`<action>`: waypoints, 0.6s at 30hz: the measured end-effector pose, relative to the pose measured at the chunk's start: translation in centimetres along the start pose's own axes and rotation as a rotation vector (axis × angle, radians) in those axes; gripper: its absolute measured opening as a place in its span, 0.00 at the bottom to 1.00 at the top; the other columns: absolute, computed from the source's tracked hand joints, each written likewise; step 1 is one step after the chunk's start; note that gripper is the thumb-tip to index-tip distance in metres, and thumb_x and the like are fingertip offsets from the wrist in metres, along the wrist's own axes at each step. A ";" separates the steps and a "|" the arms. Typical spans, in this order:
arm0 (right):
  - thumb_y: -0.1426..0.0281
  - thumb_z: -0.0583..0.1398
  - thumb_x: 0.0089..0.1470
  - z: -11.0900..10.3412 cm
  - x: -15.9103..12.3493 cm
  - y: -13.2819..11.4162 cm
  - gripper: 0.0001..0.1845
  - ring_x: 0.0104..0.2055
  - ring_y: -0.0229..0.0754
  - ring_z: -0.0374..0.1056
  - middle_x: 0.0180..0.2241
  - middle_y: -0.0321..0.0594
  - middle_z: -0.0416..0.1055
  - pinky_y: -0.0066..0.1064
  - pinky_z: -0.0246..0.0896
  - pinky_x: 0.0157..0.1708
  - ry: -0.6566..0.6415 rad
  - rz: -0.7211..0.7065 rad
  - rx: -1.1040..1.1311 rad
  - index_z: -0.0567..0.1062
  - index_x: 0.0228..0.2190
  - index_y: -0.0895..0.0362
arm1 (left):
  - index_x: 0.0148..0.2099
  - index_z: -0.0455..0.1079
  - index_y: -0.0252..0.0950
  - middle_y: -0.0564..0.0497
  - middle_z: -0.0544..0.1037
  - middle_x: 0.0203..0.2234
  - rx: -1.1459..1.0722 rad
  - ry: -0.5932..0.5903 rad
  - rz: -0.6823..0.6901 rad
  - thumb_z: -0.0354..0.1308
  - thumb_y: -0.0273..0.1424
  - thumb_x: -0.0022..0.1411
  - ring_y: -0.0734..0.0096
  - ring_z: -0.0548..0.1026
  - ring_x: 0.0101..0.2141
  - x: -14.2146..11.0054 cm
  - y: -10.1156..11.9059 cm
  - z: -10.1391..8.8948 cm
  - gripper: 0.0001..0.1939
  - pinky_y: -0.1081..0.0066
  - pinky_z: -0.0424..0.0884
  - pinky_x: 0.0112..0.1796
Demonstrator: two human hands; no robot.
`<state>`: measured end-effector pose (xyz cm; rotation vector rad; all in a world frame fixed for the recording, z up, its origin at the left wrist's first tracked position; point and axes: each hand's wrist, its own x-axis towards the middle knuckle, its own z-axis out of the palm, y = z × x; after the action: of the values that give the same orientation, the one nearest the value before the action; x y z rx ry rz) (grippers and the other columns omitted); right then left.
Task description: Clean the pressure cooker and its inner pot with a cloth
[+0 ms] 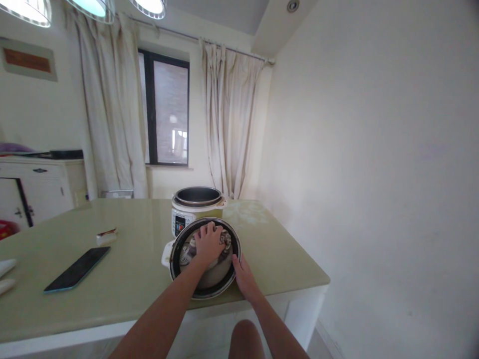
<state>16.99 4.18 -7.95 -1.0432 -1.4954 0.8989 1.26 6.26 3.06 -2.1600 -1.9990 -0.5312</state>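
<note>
A white electric cooker (194, 207) stands open on the pale green table (130, 269), its dark inner pot showing. In front of it the cooker's lid (204, 257) lies upside down, metal inner face up, with a dark rubber ring round its rim. My left hand (208, 243) presses down on the lid's inner plate, fingers curled over a grey-brown cloth or pad. My right hand (244, 276) grips the lid's right rim, fingers hidden behind the edge.
A dark phone (77, 269) lies on the table to the left, with a small white object (107, 235) behind it. A white cabinet (37, 187) stands at far left. Curtains and a window lie behind; a white wall runs close on the right.
</note>
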 end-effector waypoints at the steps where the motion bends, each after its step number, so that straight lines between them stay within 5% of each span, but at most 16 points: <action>1: 0.38 0.51 0.65 0.0 0.0 0.0 0.41 0.69 0.52 0.63 0.65 0.49 0.69 0.50 0.48 0.72 -0.006 0.002 -0.006 0.72 0.64 0.53 | 0.64 0.69 0.47 0.41 0.64 0.67 0.006 -0.001 -0.012 0.60 0.39 0.61 0.41 0.63 0.62 0.2 -0.2 -0.2 0.28 0.45 0.63 0.56; 10: 0.33 0.49 0.62 0.1 -0.2 -0.6 0.45 0.60 0.57 0.71 0.53 0.51 0.79 0.53 0.57 0.67 -0.009 0.041 -0.021 0.81 0.52 0.56 | 0.67 0.66 0.51 0.40 0.59 0.71 0.089 -0.466 0.080 0.69 0.32 0.43 0.31 0.57 0.68 0.9 -3.9 -2.9 0.46 0.33 0.62 0.58; 18: 0.31 0.48 0.60 0.4 -0.1 -0.6 0.46 0.58 0.58 0.73 0.50 0.52 0.81 0.54 0.59 0.65 -0.012 0.045 -0.015 0.83 0.48 0.55 | 0.68 0.66 0.52 0.36 0.56 0.74 0.140 -0.563 0.301 0.71 0.32 0.40 0.24 0.53 0.71 -0.4 -2.6 -2.0 0.50 0.24 0.57 0.59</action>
<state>16.56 3.85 -7.48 -1.0878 -1.4959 0.9276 -1.64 5.45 4.45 -2.6531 -1.7944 0.2842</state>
